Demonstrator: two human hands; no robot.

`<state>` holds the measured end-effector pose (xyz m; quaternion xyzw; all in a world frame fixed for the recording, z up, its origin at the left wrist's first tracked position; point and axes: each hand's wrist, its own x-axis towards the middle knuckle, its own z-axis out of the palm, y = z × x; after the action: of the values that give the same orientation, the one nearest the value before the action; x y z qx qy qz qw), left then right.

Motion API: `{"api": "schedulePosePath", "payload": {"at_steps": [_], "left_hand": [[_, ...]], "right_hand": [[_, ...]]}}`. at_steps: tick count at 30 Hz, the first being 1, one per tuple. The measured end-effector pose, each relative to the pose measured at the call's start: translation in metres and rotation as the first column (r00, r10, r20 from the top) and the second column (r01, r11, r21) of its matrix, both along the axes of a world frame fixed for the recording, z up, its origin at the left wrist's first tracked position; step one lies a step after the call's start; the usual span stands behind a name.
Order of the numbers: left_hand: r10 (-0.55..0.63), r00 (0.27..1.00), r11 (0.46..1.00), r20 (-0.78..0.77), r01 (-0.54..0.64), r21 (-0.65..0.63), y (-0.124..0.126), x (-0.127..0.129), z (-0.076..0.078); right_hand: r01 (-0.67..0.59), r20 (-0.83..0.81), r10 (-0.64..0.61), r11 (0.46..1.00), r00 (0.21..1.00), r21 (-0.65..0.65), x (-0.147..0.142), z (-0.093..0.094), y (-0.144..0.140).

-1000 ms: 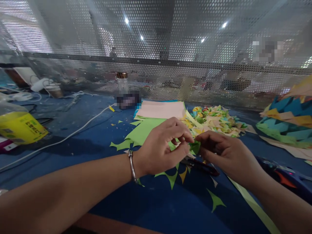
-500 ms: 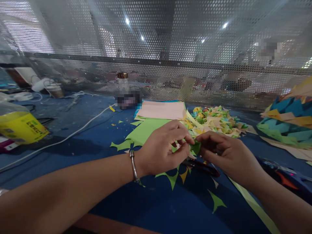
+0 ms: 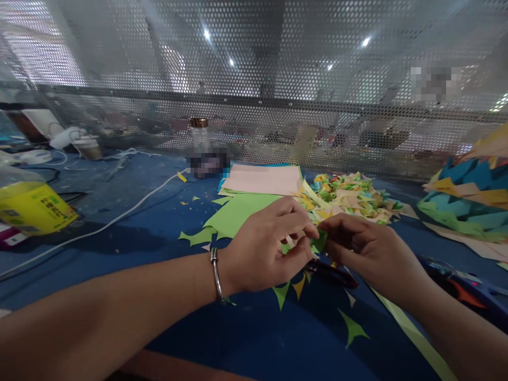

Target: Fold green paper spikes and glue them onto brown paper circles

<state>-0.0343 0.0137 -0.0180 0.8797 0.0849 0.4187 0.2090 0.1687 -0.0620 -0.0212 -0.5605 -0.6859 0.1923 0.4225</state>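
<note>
Both my hands meet over the blue table, pinching one small folded green paper piece [image 3: 318,241] between their fingertips. My left hand [image 3: 265,247], with a silver bracelet at the wrist, grips it from the left. From the right, my right hand [image 3: 367,250] holds the same piece. Just behind my hands lies a light green paper sheet [image 3: 234,211] with jagged cut edges. A dark tool with a red part [image 3: 331,272] rests on the table under my right hand.
A pile of small folded coloured paper pieces [image 3: 349,197] and a pink sheet [image 3: 264,179] lie behind. A big colourful paper model [image 3: 468,201] stands at right. A yellow packet [image 3: 34,207], a white cable [image 3: 119,214], a jar [image 3: 199,133] and a perforated metal screen [image 3: 254,106] sit left and back.
My left hand has shifted slightly lower and closer around the green piece; the fingers of both hands have worked on it. Nothing else moved.
</note>
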Motion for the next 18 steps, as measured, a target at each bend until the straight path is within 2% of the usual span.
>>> {"api": "schedulePosePath", "payload": {"at_steps": [7,15,18], "left_hand": [[0.0,1.0,0.999,0.012,0.001,-0.034,0.0026,0.0018,-0.0049],[0.005,1.0,0.996,0.001,-0.004,-0.091,0.0032,0.003,-0.0034],[0.013,1.0,0.987,-0.018,-0.016,-0.157,0.003,0.0036,-0.0025]], "right_hand": [[0.002,0.057,-0.003,1.0,0.998,0.024,0.0017,0.0,0.0011],[0.01,0.063,-0.013,0.999,0.998,0.051,0.0012,0.0011,0.0004],[0.012,0.061,-0.014,0.999,0.998,0.046,0.0018,0.0005,0.0006]]}}
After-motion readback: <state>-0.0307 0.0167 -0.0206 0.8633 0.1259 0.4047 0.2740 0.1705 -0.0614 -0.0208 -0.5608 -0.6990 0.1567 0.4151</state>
